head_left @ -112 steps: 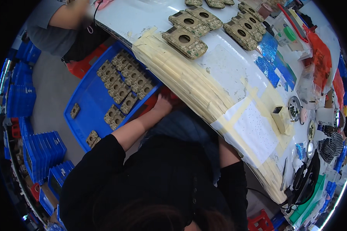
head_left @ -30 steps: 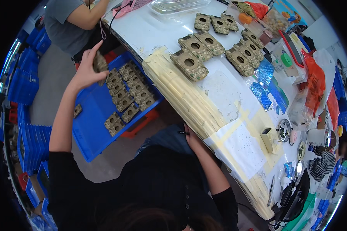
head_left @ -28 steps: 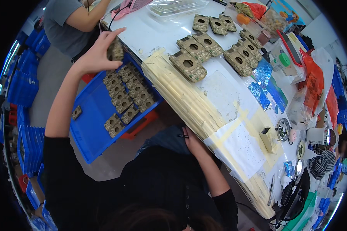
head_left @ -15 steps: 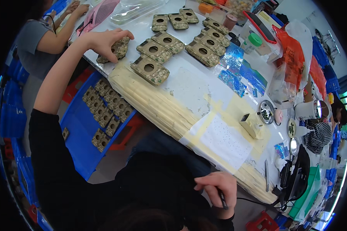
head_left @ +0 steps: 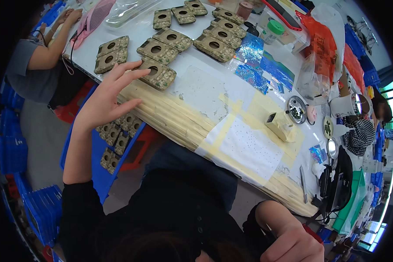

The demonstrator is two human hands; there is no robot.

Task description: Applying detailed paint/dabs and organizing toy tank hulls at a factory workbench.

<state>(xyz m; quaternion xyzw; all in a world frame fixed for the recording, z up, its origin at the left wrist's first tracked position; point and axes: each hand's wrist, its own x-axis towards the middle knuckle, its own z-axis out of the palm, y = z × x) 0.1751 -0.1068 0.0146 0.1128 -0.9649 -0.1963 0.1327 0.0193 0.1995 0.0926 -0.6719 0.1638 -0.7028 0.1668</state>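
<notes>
Toy tank shell (head_left: 165,79) lies by the near edge of the white table (head_left: 201,85), the left hand (head_left: 103,98) spread at its left end with fingers and thumb apart; whether the fingertips touch it I cannot tell. At the near right the right hand (head_left: 292,246) is curled, its grip impossible to make out. Two matching shells (head_left: 119,56) lie side by side to the left, other shells (head_left: 182,42) lie farther off, and a blue tray (head_left: 99,182) at the near left holds more
</notes>
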